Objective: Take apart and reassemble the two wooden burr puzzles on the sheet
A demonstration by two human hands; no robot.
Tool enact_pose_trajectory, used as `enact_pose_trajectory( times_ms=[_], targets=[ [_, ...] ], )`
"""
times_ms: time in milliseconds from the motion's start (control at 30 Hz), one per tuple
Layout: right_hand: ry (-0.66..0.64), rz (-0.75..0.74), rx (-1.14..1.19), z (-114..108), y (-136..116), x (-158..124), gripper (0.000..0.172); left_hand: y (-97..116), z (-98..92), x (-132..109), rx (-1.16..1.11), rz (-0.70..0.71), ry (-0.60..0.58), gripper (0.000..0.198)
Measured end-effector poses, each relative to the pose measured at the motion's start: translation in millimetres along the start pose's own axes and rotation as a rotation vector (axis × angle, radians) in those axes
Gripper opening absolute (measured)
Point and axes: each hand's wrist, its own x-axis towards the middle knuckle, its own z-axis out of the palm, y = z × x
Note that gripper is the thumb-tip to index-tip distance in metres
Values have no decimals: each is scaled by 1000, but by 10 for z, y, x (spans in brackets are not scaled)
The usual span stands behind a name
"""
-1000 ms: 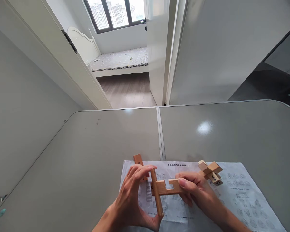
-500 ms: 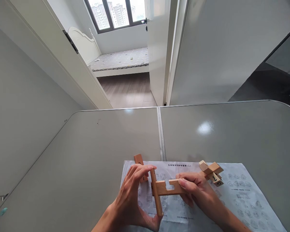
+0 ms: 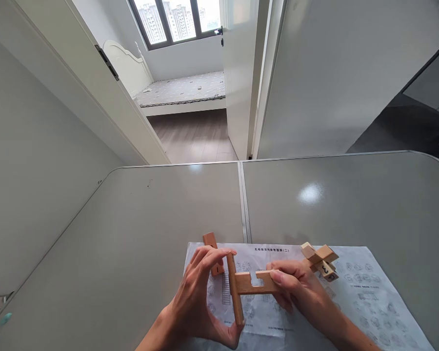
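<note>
My left hand holds an upright wooden bar by its two ends, between thumb and fingers. A notched wooden piece meets the bar's middle at about a right angle; my right hand pinches its right end. The gap of its notch faces away from me. Behind my left hand lies another wooden piece, partly hidden by the fingers. Beyond my right hand sits an assembled cluster of crossed wooden pieces with dark marks on it.
A printed paper sheet with small diagrams lies under the hands on the grey table. A metal seam crosses the table. Past the far edge are a doorway, an open door and a bed.
The upright bar and my left thumb have shifted slightly to the left and away from me. My right hand and the notched piece have hardly moved.
</note>
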Motion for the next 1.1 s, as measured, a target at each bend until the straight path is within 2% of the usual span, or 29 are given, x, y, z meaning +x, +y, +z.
enact_pose_trajectory(
  times_ms=[133,333,567,800,1100],
  targets=[
    [-8,7,-2,3,-19,4,61,-4,11,-7,-48,12,-32,107],
    [14,1,-16,5,-24,10,61,-9,12,-14,2,10,24,104],
    [0,24,14,-7,-15,-8,59,-21,13,-17,-75,9,-43,110],
    [14,17,0,-10,3,0,61,-29,-6,-12,-13,-1,2,103],
    [16,32,15,-16,23,-12,60,-34,-58,0,-21,0,-74,107]
  ],
)
